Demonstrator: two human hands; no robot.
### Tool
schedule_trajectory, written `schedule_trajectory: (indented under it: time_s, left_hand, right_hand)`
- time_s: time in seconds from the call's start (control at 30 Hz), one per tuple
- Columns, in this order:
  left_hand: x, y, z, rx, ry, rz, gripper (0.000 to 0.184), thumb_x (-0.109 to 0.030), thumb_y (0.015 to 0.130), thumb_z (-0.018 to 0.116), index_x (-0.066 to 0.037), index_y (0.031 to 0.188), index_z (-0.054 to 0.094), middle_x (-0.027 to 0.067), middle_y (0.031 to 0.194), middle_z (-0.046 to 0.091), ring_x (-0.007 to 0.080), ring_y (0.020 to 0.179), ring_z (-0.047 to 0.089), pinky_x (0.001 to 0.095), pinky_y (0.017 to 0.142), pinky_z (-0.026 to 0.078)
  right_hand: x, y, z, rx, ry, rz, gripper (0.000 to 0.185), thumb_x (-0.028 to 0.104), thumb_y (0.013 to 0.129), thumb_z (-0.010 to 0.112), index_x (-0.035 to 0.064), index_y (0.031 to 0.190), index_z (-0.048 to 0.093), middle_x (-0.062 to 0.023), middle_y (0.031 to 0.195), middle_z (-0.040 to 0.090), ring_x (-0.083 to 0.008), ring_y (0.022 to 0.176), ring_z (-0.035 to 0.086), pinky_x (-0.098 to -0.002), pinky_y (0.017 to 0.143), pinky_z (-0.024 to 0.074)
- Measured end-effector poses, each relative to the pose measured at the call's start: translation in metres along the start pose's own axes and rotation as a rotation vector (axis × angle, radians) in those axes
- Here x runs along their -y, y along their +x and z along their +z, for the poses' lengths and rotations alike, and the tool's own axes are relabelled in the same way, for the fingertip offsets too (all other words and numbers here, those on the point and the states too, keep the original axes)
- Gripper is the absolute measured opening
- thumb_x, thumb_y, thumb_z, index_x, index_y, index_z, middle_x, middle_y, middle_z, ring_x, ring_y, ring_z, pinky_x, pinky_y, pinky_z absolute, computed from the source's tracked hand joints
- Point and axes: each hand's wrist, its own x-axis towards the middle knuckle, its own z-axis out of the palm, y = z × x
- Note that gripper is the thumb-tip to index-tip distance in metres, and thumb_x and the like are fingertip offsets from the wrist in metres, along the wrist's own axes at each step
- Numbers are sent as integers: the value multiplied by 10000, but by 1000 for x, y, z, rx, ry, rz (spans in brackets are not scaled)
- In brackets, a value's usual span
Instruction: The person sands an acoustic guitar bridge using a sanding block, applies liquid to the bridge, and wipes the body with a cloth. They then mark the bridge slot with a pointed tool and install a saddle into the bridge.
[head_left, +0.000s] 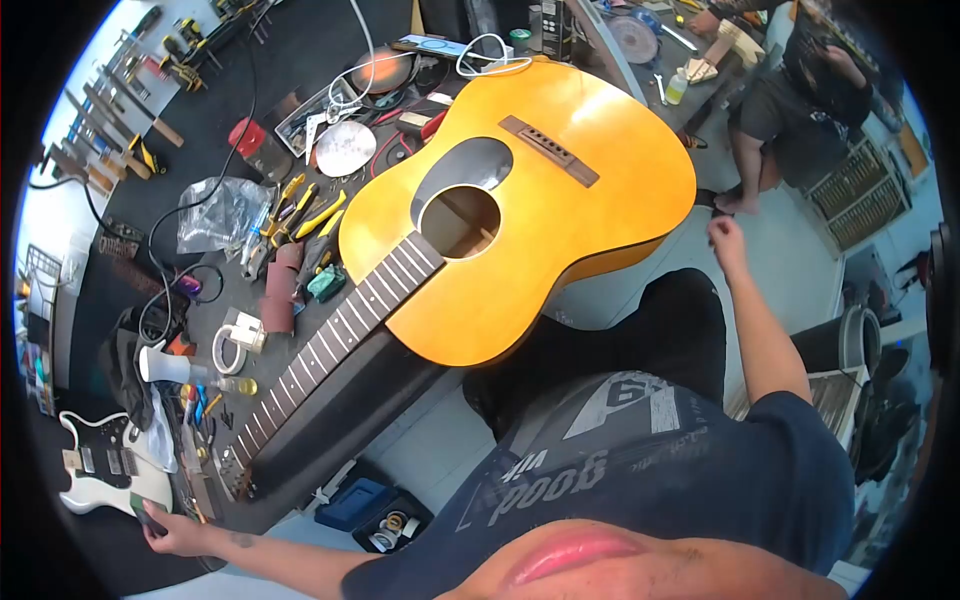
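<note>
An amber acoustic guitar [600, 130] lies face up on the bench, its neck [340, 335] pointing to the lower left. The strings are off; the bridge [550, 150] and black pickguard [462, 178] are in place. My left hand [180, 533], stretched out past the headstock [236, 474], grips a small dark flat piece [150, 514] with a greenish edge; its kind is unclear. Beside that hand is a white electric guitar [135, 465]. My right hand [728, 247] hangs off the acoustic guitar's body, fingers curled in. Whatever it may hold is hidden.
Pliers [320, 213], a sandpaper roll [281, 290], a plastic bag [222, 215], a red-lidded jar [258, 148] and cables crowd the bench. A blue toolbox [365, 515] stands below. Another person [800, 100] works at the upper right. A dark bin [845, 338] stands at right.
</note>
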Motion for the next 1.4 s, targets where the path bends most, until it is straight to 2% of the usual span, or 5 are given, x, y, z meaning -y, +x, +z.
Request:
schedule_trajectory:
  time_s: [0.13, 0.27, 0.37, 0.53, 1.4]
  left_hand:
    - [-242, -154, -8, 800, -956, 174, 538, -67, 995, 615, 53, 1512, 525, 178, 1443, 598, 278, 1313, 622, 420, 1120, 518]
    - [-420, -285, -16, 1388, -921, 696, 602, -164, 851, 825, -85, 1421, 647, 142, 1347, 695, 275, 1323, 637, 423, 1123, 493]
    - [-487, -357, -9, 1327, -771, 1155, 604, -325, 860, 860, -111, 1395, 680, 224, 1446, 636, 425, 1334, 603, 495, 1149, 485]
    - [-522, -424, 10, 1378, -725, 1244, 634, -365, 875, 851, -139, 1441, 674, 245, 1450, 625, 449, 1367, 562, 521, 1150, 485]
    - [-514, -441, 2, 1177, -676, 1305, 543, -303, 909, 826, -101, 1397, 700, 225, 1408, 679, 451, 1322, 608, 520, 1133, 489]
  right_hand:
    - [137, 14, 1, -118, 386, -315, 215, 185, 1025, 695, 20, 1163, 694, -3, 1039, 684, -115, 994, 645, -263, 912, 507]
    - [298, -13, -3, 185, 15, -791, 429, 289, 996, 752, 30, 1329, 673, -133, 1323, 690, -285, 1272, 647, -381, 1108, 489]
    - [331, -22, 24, 366, -284, -927, 819, 516, 915, 794, 47, 1541, 554, -190, 1606, 521, -356, 1523, 458, -443, 1263, 360]
    - [327, -38, 52, 439, -608, -888, 1225, 839, 782, 729, 82, 1684, 391, -207, 1753, 340, -393, 1648, 256, -521, 1346, 202]
    - [326, -35, 51, 475, -564, -864, 1292, 898, 752, 706, 69, 1687, 378, -205, 1763, 318, -403, 1652, 234, -541, 1352, 160]
